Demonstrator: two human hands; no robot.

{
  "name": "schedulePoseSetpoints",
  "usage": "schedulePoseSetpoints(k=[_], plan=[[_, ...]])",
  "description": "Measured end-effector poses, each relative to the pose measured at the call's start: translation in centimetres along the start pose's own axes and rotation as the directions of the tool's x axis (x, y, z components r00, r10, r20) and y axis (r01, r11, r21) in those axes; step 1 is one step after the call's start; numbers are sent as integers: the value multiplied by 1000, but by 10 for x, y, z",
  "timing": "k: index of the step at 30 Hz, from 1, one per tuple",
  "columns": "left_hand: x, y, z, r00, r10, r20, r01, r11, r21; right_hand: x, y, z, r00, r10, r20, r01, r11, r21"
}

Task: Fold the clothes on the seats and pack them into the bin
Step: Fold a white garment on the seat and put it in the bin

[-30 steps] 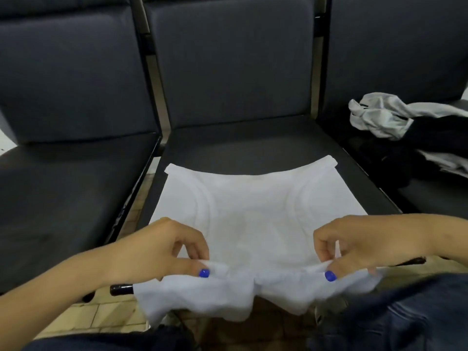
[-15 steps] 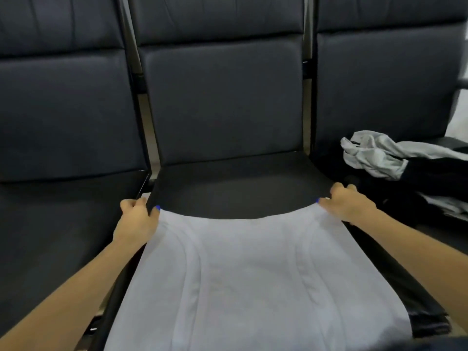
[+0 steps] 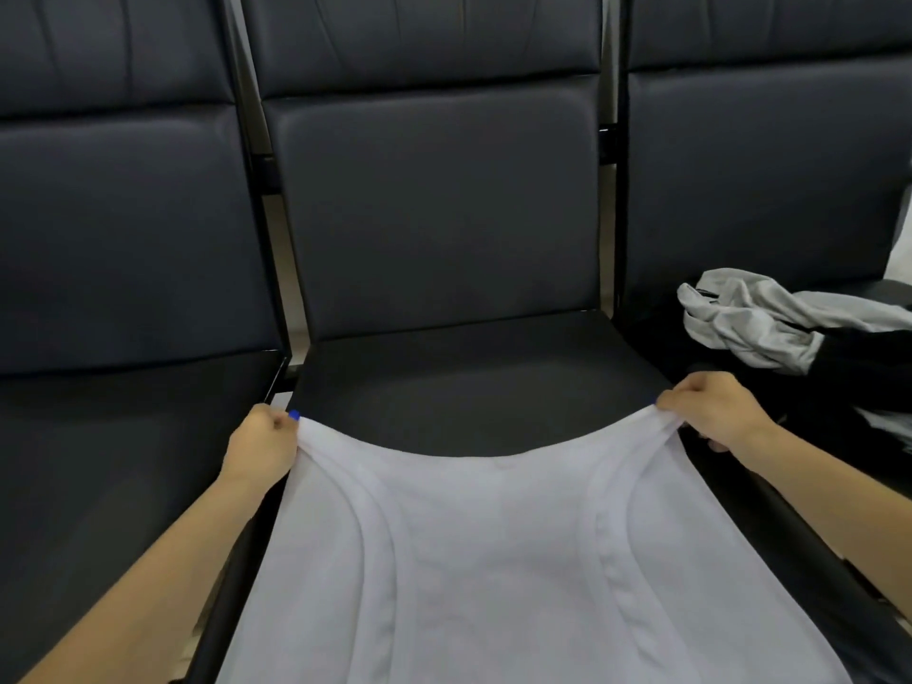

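A white garment (image 3: 493, 560) lies spread flat on the middle dark seat (image 3: 469, 377), its curved far edge stretched between my hands. My left hand (image 3: 264, 444) grips the far left corner of the cloth at the seat's left edge. My right hand (image 3: 710, 412) grips the far right corner at the seat's right edge. The cloth's near part runs out of view at the bottom. No bin is in view.
On the right seat lies a pile of clothes: a crumpled grey garment (image 3: 755, 318) on top of black ones (image 3: 849, 387). The left seat (image 3: 123, 461) is bare. Tall dark backrests (image 3: 434, 204) rise behind all three seats.
My hands left the garment's near hem, reached forward to its far corners, and now pull them outward. The far edge is tauter than half a second ago.
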State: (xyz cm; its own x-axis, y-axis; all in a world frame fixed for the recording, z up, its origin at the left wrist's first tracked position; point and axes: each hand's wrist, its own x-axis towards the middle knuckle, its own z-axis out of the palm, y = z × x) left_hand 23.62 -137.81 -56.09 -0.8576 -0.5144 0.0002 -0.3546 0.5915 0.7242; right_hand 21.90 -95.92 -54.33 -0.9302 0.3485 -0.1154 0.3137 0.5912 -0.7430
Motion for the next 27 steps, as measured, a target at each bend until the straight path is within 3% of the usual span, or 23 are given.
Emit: schedulePoseSetpoints(k=[2,5,7,11,22,27], plan=[[0,2,-2,994,-97,54,106,974,-201,-2,1,-1,1000,-11,5,11,999,41],[-4,0,-4,974,-152,168,215,854,-474,-6,1,0,997,19,72,-31,984,173],[-5,-4,-5,969,-158,191,237,814,-530,-7,2,1,996,29,89,-46,978,206],[-10,-5,-6,980,-130,154,188,864,-468,-4,9,1,997,2,79,-13,989,148],[-12,-1,-7,981,17,193,3,995,-99,2,10,8,981,-76,176,124,954,-275],[-19,-1,-7,963,23,269,-68,985,159,1,5,4,981,-63,183,114,952,-285]])
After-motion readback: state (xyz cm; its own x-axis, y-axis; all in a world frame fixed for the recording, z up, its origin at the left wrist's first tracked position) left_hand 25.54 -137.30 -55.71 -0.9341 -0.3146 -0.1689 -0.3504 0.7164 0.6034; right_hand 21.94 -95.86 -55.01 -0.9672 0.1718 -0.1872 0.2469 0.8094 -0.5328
